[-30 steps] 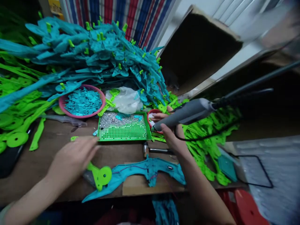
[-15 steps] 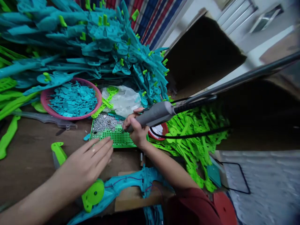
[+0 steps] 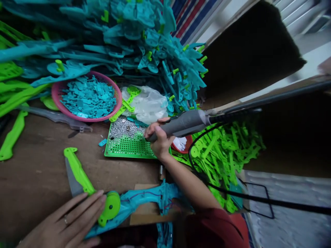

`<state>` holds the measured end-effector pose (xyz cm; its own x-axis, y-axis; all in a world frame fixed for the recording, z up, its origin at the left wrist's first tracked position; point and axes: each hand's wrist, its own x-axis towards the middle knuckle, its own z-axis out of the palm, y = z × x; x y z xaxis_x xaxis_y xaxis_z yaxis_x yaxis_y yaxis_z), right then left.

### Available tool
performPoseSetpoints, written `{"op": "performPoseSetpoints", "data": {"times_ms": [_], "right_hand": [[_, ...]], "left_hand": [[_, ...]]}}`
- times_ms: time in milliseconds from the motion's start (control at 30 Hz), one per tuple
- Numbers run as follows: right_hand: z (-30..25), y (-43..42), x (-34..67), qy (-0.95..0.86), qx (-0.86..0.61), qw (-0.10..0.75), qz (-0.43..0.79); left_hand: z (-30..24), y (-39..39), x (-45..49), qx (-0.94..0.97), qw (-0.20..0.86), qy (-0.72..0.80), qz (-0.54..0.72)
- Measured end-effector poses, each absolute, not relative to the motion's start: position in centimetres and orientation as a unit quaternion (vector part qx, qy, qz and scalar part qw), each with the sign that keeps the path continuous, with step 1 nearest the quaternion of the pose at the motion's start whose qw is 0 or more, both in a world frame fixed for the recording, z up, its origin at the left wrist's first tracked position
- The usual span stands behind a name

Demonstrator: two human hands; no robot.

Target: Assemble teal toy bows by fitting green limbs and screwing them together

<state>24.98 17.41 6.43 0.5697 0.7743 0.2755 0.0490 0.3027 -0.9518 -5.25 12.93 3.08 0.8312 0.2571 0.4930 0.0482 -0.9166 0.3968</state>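
My right hand (image 3: 160, 139) grips a grey electric screwdriver (image 3: 182, 124), its tip end over a green perforated tray (image 3: 129, 146) of small silver screws (image 3: 125, 127). Cables run off from its back end. Lower left, my left hand (image 3: 77, 218) lies with fingers stretched out over the lower part of a green and grey plastic piece (image 3: 77, 168). Right beside the fingertips is a round green part (image 3: 112, 205) on a long blue plastic shell (image 3: 141, 195). Thin dark wires run along this shell. The screwdriver's bit is hidden by my right hand.
A pink basket (image 3: 117, 91) of small blue pieces stands behind the tray, beside a clear plastic bag (image 3: 151, 103). Blue shells (image 3: 129, 44) are heaped at the back. Green parts (image 3: 219, 155) pile up at the right, near a red bowl (image 3: 188, 143) of white pieces.
My left hand has moved down and back, away from the tray, to the green and grey piece. My right hand still holds the screwdriver at the tray. The camera view has shifted.
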Motion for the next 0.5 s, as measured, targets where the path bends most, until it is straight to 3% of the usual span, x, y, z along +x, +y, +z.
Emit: {"op": "performPoseSetpoints", "data": {"times_ms": [100,200,367,500], "right_hand": [[7.9,17.3,24.5,-0.386,-0.565,0.696,0.218],[11.1,14.9,22.4,-0.409,-0.562,0.694,0.185],[14.9,8.1,15.9,-0.459,-0.516,0.631,0.352],[12.6,4.8,12.4,-0.496,-0.445,0.618,0.417]], "left_hand": [[3.3,13.0,-4.8,0.953,0.119,0.042,0.274],[3.2,12.2,-4.6,0.937,0.184,0.129,0.267],[2.7,11.5,-5.0,0.913,0.286,0.142,0.254],[2.7,11.6,-5.2,0.910,0.290,0.148,0.256]]}}
